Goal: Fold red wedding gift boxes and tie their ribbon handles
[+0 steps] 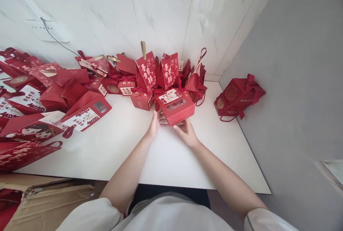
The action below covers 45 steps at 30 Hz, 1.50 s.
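A red windowed box point(184, 112) was held at twelve o'clock above the white table point(166, 163); the left hand point(155, 125), loosely curled, supported its eight o'clock side, and the right hand point(187, 133), partly curled, held its near edge at five. More boxes point(52, 97) were piled at ten o'clock.

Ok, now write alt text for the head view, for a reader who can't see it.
A person's left hand and right hand cup the near end of a red windowed box over a white table. Red packages crowd the table's left side and line its back along a marbled wall, while more red boxes sit at the right.
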Motion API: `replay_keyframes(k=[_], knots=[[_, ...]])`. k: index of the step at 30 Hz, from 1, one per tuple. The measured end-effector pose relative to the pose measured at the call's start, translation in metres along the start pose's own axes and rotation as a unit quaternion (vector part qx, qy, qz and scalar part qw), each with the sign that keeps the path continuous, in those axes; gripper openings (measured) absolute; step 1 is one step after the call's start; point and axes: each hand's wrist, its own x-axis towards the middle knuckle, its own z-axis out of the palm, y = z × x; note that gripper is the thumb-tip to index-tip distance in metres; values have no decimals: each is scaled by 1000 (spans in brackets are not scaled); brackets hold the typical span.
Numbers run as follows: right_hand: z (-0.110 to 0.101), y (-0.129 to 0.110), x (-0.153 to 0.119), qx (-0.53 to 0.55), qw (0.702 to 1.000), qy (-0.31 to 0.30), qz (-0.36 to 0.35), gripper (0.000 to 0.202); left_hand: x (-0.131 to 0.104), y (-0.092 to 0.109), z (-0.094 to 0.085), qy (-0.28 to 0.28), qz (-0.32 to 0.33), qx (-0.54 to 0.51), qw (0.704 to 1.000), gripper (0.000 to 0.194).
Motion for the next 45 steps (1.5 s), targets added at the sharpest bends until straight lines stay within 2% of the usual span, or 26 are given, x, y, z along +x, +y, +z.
replay_keyframes(k=[5,10,16,19,23,26,30,33,37,41,45], knots=[[-2,3,-2,-85,994,41,-53,70,-2,1,5,-11,-41,-30,999,63],[-7,-5,-3,-205,964,56,-158,67,-5,2,8,-8,-52,-68,996,61],[-9,-15,-5,-265,935,29,-234,67,-7,10,14,-11,9,-56,998,52],[-8,-15,-6,-274,926,21,-258,67,-8,15,14,-12,5,-56,998,53],[-7,-16,-6,-270,923,13,-273,65,-11,18,9,-22,-33,-77,996,64],[-7,-21,-7,-257,930,8,-265,69,-12,15,5,-19,-23,-122,992,64],[-8,-26,-8,-219,951,-21,-219,79,-8,12,-1,36,21,-178,983,51],[-9,-26,-8,-192,961,-34,-194,85,-5,13,-5,69,58,-182,979,41],[-6,-21,-7,-180,968,-35,-172,97,-5,17,-5,51,88,-137,985,47],[-3,-18,-6,-154,980,-17,-127,98,-4,16,-3,52,100,-133,985,55],[-3,-19,-5,-139,983,-8,-121,99,-4,14,-4,52,109,-147,982,59]])
